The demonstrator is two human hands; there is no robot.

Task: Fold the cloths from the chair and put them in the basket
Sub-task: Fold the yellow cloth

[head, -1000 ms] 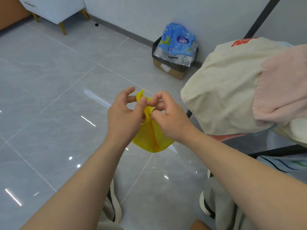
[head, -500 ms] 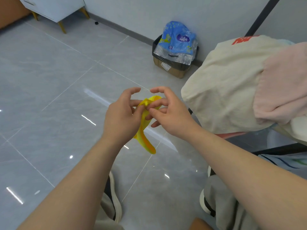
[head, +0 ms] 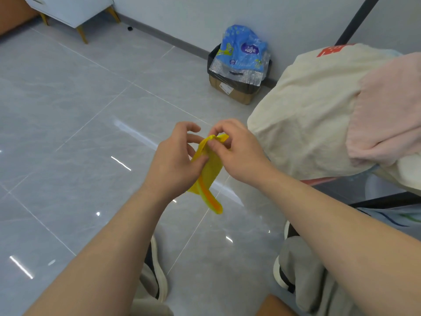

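Both the left hand (head: 175, 163) and right hand (head: 239, 153) are pinching a small yellow cloth (head: 208, 172), apparently partly folded, above the floor (head: 79, 133).

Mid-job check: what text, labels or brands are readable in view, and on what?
None can be read.
On the blue package: purple oval logo, too blurred.
On the cardboard box: white label, too small.
On the cream cloth: red print at its top edge, unreadable.
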